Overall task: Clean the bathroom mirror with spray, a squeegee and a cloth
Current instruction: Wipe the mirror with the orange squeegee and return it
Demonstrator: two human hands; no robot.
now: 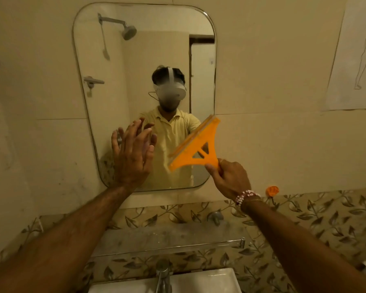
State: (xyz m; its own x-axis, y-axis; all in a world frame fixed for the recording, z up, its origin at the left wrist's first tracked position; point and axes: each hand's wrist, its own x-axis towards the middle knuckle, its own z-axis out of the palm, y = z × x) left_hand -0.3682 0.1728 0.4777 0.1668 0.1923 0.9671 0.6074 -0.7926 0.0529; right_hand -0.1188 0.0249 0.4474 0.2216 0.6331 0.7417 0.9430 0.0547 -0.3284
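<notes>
The rounded rectangular mirror [144,60] hangs on the beige wall ahead. My left hand [133,153] is flat against its lower left glass, fingers spread, holding nothing. My right hand [230,176] grips the handle of an orange squeegee [195,146]. Its blade lies tilted along the mirror's lower right part, one end near the right edge. The glass reflects a person in a yellow shirt and a shower head. No spray bottle or cloth is in view.
A glass shelf [169,240] with a metal rail sits under the mirror. Below it are a chrome tap [163,273] and a white basin [209,280]. An orange hook [272,190] sticks to the wall at right, and a paper drawing [355,60] hangs above it.
</notes>
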